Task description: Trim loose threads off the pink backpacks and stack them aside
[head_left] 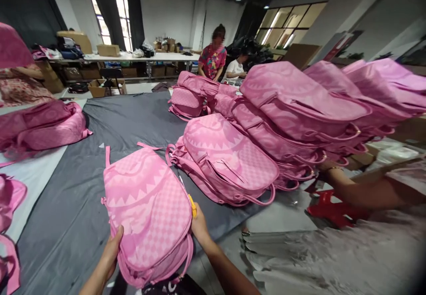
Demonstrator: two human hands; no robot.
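Note:
A pink backpack (149, 210) with a jagged-tooth print and a checkered panel lies in front of me on the dark cloth. My left hand (111, 250) grips its left edge, thumb on the front and fingers hidden behind. At the opposite edge, my right hand (199, 226) is closed around yellow-handled snips (192, 205), whose metal tip points up and away. That hand is beside the bag's right side; whether it also grips the fabric I cannot tell. Another pink backpack (229, 157) lies just beyond, to the right.
Stacked pink backpacks (299, 104) rise at the right; more bags (49, 126) lie at the left. Dark cloth (73, 197) covers the table. A co-worker's arm (359, 193) reaches in at right, near a red object (329, 208) and clear plastic bags (316, 255). Other people work farther back.

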